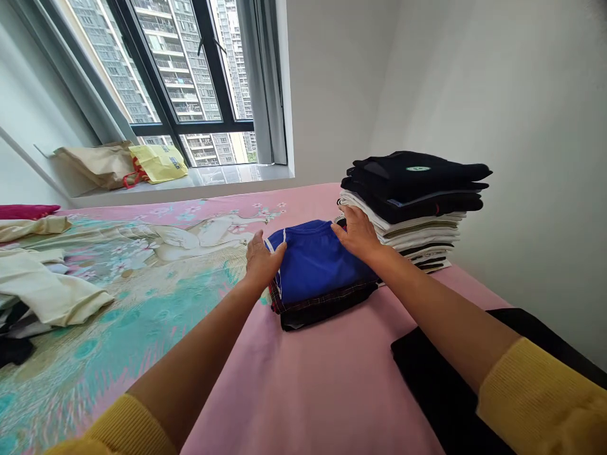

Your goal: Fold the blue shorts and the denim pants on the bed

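Observation:
Folded blue shorts (317,259) with white piping lie on top of a low pile, waistband toward the window. Under them are a dark red plaid garment (322,300) and a folded black garment (327,311). My left hand (262,260) rests along the pile's left edge, fingers stretched and thumb over the blue cloth. At the far right corner is my right hand (356,234), its fingers extended and its thumb by the waistband. Neither hand is closed around the cloth. The right fingertips are close to the taller clothes stack; whether they touch it, I cannot tell.
A tall stack of folded black clothes (417,183) over white ones (422,234) stands right of the pile. Black cloth (427,379) lies at the front right. Loose cream clothing (52,287) is at the left of the patterned bed (156,328). Bags (159,163) sit on the windowsill.

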